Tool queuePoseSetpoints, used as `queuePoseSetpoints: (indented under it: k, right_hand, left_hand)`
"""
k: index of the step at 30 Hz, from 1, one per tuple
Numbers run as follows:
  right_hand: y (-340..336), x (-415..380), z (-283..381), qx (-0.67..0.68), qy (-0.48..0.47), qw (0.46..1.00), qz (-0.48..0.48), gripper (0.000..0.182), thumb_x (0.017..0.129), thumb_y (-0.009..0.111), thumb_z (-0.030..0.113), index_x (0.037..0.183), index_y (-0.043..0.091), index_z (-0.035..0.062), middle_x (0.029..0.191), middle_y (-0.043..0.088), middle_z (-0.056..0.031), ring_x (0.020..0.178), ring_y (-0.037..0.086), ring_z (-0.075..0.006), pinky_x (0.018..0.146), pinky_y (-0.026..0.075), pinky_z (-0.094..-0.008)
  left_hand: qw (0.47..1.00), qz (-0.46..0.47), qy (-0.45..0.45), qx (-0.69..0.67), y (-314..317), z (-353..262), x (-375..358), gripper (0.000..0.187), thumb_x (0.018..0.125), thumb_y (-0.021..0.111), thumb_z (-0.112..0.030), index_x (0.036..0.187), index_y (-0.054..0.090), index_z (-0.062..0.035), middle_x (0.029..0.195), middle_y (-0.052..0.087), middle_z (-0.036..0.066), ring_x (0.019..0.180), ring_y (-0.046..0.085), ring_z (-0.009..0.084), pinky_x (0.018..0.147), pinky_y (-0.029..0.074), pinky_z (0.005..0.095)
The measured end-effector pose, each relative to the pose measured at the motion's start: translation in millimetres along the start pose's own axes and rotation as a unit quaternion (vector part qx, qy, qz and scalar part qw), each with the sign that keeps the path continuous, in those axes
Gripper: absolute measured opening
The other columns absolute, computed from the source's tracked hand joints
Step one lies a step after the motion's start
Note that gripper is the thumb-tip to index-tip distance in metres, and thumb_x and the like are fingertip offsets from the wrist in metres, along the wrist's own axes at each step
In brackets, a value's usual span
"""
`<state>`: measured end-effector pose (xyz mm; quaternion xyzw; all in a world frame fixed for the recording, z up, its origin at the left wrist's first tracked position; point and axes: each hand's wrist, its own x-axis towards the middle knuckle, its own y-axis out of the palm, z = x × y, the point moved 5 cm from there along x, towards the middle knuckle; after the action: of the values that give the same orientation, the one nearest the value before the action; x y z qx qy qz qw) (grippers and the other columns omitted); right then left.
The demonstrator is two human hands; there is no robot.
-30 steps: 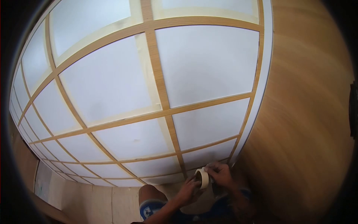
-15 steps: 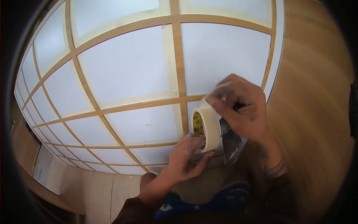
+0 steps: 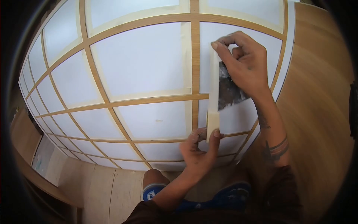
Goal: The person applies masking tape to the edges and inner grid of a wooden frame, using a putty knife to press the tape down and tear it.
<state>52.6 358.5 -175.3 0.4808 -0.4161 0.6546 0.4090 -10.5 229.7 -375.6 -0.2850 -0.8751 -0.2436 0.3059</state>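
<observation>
My left hand (image 3: 199,151) is closed round a roll of cream masking tape (image 3: 213,125), seen edge-on with thumb and fingers on its lower part. A strip of tape (image 3: 214,80) runs straight up from the roll to my right hand (image 3: 240,56), which pinches its upper end. Beneath my right hand hangs a dark, paint-smeared scraper blade (image 3: 228,89); its hold is partly hidden. Behind both hands stands a white panel (image 3: 141,59) divided by wooden strips (image 3: 195,56). Cream tape borders several of its squares.
A brown wooden surface (image 3: 317,93) lies to the right of the panel. Pale floorboards (image 3: 100,190) show below, beside my knees in blue, paint-marked shorts (image 3: 231,196). At the lower left is a curved wooden edge (image 3: 52,190).
My right hand has moved up, drawing out a longer strip of tape. The roll has turned edge-on in my left hand, and the view has shifted slightly.
</observation>
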Motion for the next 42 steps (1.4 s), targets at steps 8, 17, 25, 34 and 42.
queuePoseSetpoints:
  k: [8, 17, 25, 34, 42]
  right_hand:
    - [-5, 45, -38, -0.006, 0.031, 0.999, -0.021, 0.017, 0.093, 0.080, 0.017, 0.096, 0.079, 0.0003, 0.068, 0.066, 0.0005, 0.054, 0.047, -0.0040, 0.050, 0.039, -0.0249]
    - [13, 45, -39, -0.080, 0.021, 0.995, -0.048, 0.024, 0.091, 0.082, 0.021, 0.100, 0.081, -0.0012, 0.084, 0.079, -0.0128, 0.070, 0.070, -0.0182, 0.069, 0.056, -0.0316]
    - [22, 50, -44, -0.160, -0.037, 0.985, -0.055, 0.025, 0.090, 0.079, 0.029, 0.099, 0.083, 0.0058, 0.088, 0.080, -0.0116, 0.077, 0.074, -0.0271, 0.076, 0.059, -0.0384]
    - [23, 51, -41, -0.163, 0.007, 0.986, -0.039, 0.028, 0.090, 0.082, 0.024, 0.102, 0.082, -0.0014, 0.088, 0.080, -0.0142, 0.076, 0.074, -0.0209, 0.076, 0.059, -0.0329]
    - [22, 52, -44, -0.150, 0.003, 0.987, -0.063, 0.028, 0.087, 0.080, 0.029, 0.098, 0.084, 0.0034, 0.085, 0.080, -0.0151, 0.079, 0.077, -0.0302, 0.077, 0.061, -0.0401]
  left_hand:
    - [0.993, 0.060, -0.067, 0.082, -18, 54, -45, 0.014, 0.099, 0.075, -0.007, 0.095, 0.075, 0.0071, 0.082, 0.079, 0.013, 0.076, 0.074, 0.0116, 0.069, 0.056, 0.0253]
    - [0.995, 0.028, -0.076, 0.064, -20, 39, -24, 0.017, 0.104, 0.071, -0.012, 0.098, 0.073, 0.0040, 0.077, 0.075, 0.007, 0.075, 0.068, 0.0093, 0.071, 0.053, 0.0256]
    - [0.991, 0.012, -0.128, 0.023, -17, 43, -18, 0.024, 0.106, 0.070, -0.017, 0.092, 0.071, 0.0029, 0.075, 0.073, 0.006, 0.071, 0.065, 0.0081, 0.070, 0.051, 0.0253]
    - [0.990, 0.021, -0.135, 0.025, -15, 44, -19, 0.024, 0.106, 0.070, -0.019, 0.095, 0.071, 0.0026, 0.074, 0.073, 0.006, 0.069, 0.065, 0.0083, 0.070, 0.051, 0.0250]
    - [0.989, 0.016, -0.142, 0.041, -19, 48, -20, 0.026, 0.106, 0.071, -0.022, 0.100, 0.071, 0.0032, 0.073, 0.072, 0.006, 0.067, 0.065, 0.0091, 0.067, 0.052, 0.0252]
